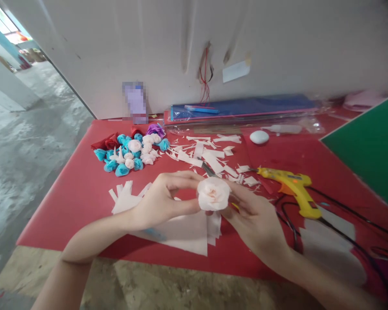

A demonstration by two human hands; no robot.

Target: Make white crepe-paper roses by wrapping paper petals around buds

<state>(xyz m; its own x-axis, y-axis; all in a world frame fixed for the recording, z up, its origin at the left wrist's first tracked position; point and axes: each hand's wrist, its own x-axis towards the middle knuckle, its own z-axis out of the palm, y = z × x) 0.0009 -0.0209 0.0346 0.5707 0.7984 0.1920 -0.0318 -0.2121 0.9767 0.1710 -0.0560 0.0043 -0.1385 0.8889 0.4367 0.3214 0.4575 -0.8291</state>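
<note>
A white paper flower (213, 193) with a faint pink centre is held up over the red table, its face turned toward me. My left hand (168, 196) pinches it from the left between thumb and fingers. From the other side my right hand (250, 215) closes on it, with fingertips partly hidden behind the petals. Underneath lie white paper sheets (184, 234), and strips stick out beyond my left hand. The blades of scissors (208, 169) show just behind the flower; their handles are mostly covered by my right hand.
Blue, white, red and purple paper flowers (129, 150) cluster at the table's left. White paper scraps (213, 161) are scattered centrally. A yellow glue gun (291, 187) with black cords lies right, near a white egg-shaped object (259, 137). A green board (368, 150) stands at far right.
</note>
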